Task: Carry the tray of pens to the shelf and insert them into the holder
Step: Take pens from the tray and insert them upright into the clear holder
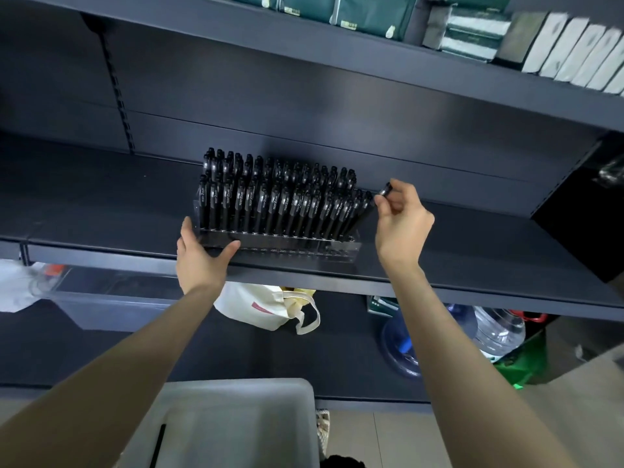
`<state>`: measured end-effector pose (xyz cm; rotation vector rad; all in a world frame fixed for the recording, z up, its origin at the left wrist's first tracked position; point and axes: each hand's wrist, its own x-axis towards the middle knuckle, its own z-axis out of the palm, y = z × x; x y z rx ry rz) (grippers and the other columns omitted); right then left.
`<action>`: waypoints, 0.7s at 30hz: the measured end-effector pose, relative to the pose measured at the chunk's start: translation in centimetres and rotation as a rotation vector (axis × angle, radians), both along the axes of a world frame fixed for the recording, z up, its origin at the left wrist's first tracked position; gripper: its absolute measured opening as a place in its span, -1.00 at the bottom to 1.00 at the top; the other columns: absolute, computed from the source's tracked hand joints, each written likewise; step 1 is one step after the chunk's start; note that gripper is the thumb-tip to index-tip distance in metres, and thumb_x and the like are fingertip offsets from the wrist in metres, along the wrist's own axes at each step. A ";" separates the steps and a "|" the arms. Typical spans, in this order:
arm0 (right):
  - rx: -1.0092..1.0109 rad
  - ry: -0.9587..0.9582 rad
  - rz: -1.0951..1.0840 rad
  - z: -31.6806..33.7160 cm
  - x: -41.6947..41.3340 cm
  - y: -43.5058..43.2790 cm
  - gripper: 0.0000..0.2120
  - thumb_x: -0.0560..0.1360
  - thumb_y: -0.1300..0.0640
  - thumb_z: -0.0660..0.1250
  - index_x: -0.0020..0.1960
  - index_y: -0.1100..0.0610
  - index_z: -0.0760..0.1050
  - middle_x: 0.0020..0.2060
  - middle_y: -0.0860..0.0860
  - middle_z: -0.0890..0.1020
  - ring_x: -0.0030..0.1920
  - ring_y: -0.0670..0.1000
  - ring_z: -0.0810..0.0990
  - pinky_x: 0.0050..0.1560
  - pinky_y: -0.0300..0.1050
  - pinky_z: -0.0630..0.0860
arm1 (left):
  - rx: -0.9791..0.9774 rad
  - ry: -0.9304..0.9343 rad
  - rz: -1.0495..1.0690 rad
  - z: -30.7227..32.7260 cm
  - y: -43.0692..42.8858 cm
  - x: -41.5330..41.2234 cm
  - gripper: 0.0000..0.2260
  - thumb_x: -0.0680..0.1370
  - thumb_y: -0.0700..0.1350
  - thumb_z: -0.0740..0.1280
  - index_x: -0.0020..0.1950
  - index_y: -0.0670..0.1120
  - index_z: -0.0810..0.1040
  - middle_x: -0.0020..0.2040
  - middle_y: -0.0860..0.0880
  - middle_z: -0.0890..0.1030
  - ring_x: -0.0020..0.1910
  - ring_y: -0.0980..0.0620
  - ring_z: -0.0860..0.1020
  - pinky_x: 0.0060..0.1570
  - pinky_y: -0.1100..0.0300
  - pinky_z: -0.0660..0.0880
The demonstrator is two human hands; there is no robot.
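Leaning at the right end of the holder [337, 246], a pen [385, 190] is half hidden among the others. The right hand [401, 224] pinches its top, and the left hand [199, 261], fingers straight, presses the holder's left corner.

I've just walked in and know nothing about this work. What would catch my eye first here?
A clear holder packed with black pens stands in the middle of the dark shelf. The left hand rests against its left end, while the right hand pinches a pen at its right end. A pale tray sits lower down, nearest the camera.
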<state>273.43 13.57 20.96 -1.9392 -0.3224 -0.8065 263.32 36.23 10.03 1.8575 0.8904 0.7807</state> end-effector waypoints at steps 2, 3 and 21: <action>-0.020 -0.020 -0.006 0.0 0.2 0.1 -0.78 0.47 0.28 0.37 0.12 0.25 0.55 -0.16 0.14 0.66 -0.14 0.09 0.62 0.02 -0.11 0.51 | 0.010 -0.004 0.017 -0.1 0.0 0.0 -0.20 0.41 0.07 0.47 0.51 -0.04 0.10 0.41 -0.12 0.32 0.36 -0.13 0.34 0.26 -0.11 0.36; -0.032 -0.027 -0.007 0.0 0.3 0.2 -0.77 0.48 0.28 0.36 0.13 0.25 0.55 -0.17 0.15 0.66 -0.14 0.10 0.62 0.02 -0.08 0.52 | 0.009 -0.005 0.022 0.0 0.0 0.0 -0.21 0.41 0.07 0.47 0.50 -0.03 0.11 0.41 -0.11 0.33 0.35 -0.13 0.35 0.24 -0.10 0.38; -0.337 0.017 0.045 -1.5 1.2 1.0 -0.84 0.51 0.31 0.30 0.09 0.30 0.49 -0.17 0.22 0.64 -0.18 0.27 0.57 -0.13 0.13 0.52 | -0.017 -0.030 0.012 -0.1 0.0 -0.3 -0.25 0.42 0.05 0.46 0.49 -0.02 0.14 0.38 -0.11 0.37 0.32 -0.12 0.37 0.17 0.00 0.36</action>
